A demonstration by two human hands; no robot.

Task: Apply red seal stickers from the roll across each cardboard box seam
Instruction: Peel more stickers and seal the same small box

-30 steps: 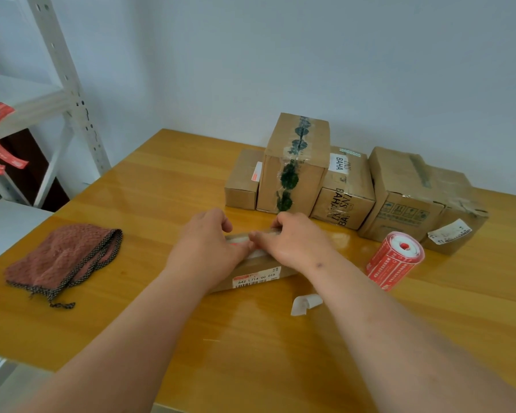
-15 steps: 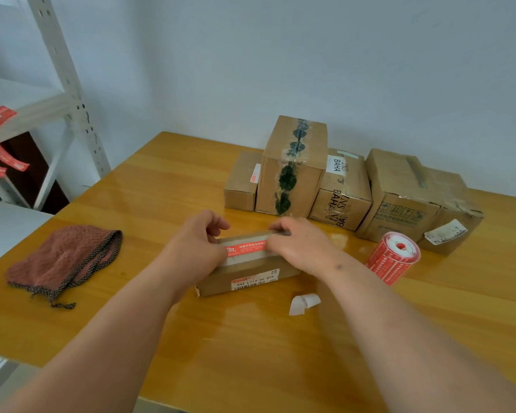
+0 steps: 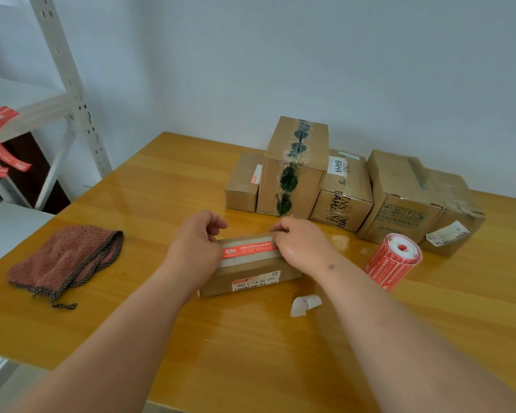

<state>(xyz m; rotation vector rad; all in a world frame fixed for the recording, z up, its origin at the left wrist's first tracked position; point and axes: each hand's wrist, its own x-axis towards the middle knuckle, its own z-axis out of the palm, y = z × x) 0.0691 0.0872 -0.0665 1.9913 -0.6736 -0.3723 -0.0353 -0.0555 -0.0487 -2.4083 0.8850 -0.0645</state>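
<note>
A small flat cardboard box (image 3: 252, 274) with a barcode label lies mid-table. A red seal sticker (image 3: 249, 249) runs lengthwise over the pale tape on its top. My left hand (image 3: 195, 245) grips the box's left end, fingers curled over the far edge and covering the sticker's left tip. My right hand (image 3: 301, 242) curls round the right end and covers the sticker's right tip. The red sticker roll (image 3: 393, 260) lies on its side to the right of the box, apart from both hands.
Several taped cardboard boxes (image 3: 295, 174) stand in a row at the back against the wall. A curled white backing scrap (image 3: 305, 304) lies in front of the small box. A reddish cloth (image 3: 69, 257) sits at the left. A white shelf rack (image 3: 72, 84) carries loose red stickers (image 3: 0, 117).
My hands have slid apart along the box top, from meeting at the middle to its two ends, uncovering the red sticker laid flat between them.
</note>
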